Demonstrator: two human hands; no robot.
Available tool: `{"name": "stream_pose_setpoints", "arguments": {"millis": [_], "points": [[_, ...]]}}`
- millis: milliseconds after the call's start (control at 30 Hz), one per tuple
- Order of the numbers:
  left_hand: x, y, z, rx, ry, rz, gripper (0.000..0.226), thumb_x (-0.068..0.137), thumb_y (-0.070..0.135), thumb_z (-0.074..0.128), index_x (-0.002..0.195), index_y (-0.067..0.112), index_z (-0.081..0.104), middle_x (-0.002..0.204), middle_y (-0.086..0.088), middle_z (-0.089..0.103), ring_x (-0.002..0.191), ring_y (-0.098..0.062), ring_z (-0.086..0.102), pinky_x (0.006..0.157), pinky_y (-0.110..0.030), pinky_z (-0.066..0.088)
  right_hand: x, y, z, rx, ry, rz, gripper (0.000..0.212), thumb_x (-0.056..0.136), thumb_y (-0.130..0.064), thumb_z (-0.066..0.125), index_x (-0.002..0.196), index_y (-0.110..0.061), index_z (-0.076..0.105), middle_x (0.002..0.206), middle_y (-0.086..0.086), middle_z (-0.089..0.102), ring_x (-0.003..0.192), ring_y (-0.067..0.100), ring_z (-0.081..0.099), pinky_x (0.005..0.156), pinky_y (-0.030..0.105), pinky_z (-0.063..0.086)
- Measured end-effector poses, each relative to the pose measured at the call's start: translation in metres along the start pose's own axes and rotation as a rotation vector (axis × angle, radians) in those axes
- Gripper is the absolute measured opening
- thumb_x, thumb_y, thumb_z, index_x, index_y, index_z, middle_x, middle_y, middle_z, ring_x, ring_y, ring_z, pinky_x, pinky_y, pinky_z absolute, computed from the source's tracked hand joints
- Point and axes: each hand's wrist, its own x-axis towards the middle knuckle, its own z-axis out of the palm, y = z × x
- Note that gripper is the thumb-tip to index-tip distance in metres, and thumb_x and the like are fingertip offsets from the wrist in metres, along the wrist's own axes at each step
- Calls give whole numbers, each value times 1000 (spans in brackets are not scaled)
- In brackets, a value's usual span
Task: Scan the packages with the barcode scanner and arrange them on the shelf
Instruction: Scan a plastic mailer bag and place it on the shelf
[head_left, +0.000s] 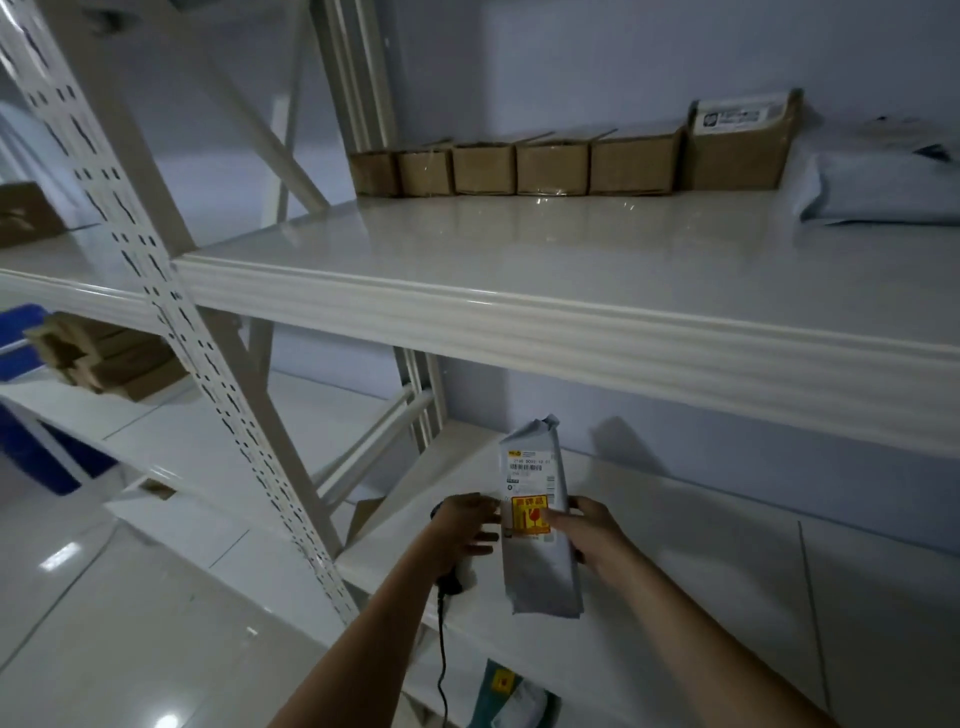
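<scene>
A grey mailer package (540, 571) with a white barcode label and a yellow-red fragile sticker stands upright over the lower shelf (701, 597). My right hand (587, 530) grips its right edge, thumb on the sticker. My left hand (465, 527) holds the dark barcode scanner (452, 577) just left of the package, fingers reaching toward the label; the scanner's cable hangs down. Most of the scanner is hidden behind my hand.
The upper shelf (519, 306) carries a row of several brown cardboard boxes (550, 166) at the back and a grey mailer (883, 192) at right. A white perforated upright (208, 374) stands left. Another parcel (514, 696) lies below; boxes and blue bins sit at far left.
</scene>
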Motion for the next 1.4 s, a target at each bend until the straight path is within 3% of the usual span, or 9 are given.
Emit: {"name": "stream_pose_setpoints", "arguments": {"millis": [100,233,367,500,667,767,900,1233,1400], "points": [[23,-3,-17,31,157,-33,16,93,12,61,104,3,67,79,-11,64,65,-20,59,60,-29,53,22,3,11,-9,41,41,39,88,-13,75,123,-5,63,105,13,75,91,28,74,82,40,60],[54,-10,-41,102,295,-187,13,91,14,59,97,2,58,97,-20,58,84,-31,57,74,-38,51,39,4,19,-21,83,106,37,88,-12,74,122,-1,65,107,15,74,92,29,73,74,34,59],[71,-18,-60,263,184,-300,46,92,18,63,130,-5,49,130,-26,53,117,-40,56,89,-43,50,40,-1,19,0,134,118,35,89,-9,72,121,2,65,106,15,74,89,27,73,66,30,57],[80,-31,-65,307,-2,-463,40,96,22,60,127,1,48,123,-18,56,118,-32,53,105,-41,44,33,1,28,41,250,154,36,90,-9,72,123,2,63,112,17,73,95,30,71,74,38,59],[92,-44,-66,165,-135,-293,24,95,9,60,116,-1,55,102,-16,61,91,-30,61,76,-36,53,25,12,42,68,408,178,38,85,-12,77,118,1,65,112,19,72,102,36,70,94,51,56],[96,-49,-66,250,-197,-161,27,93,5,59,117,-6,55,113,-23,60,104,-35,62,90,-43,51,16,23,51,119,518,159,35,83,-12,78,113,1,65,98,16,73,86,31,72,74,41,61],[89,-35,-67,136,-234,-28,11,88,-8,56,99,-8,58,86,-17,58,66,-25,58,63,-33,53,3,32,58,143,626,120,35,81,-12,78,110,0,64,91,14,72,77,28,70,62,33,55],[56,16,-62,37,-350,63,6,84,11,65,88,6,62,57,-5,50,45,-18,47,45,-25,38,-21,20,58,224,635,-35,46,81,-5,78,120,-5,54,112,14,68,95,29,70,62,32,57],[36,29,-50,189,-317,214,13,79,22,66,86,11,65,54,0,53,44,-16,44,45,-24,38,-26,18,60,196,641,-58,40,79,-9,81,106,-14,51,110,12,68,96,28,69,65,35,58]]}}
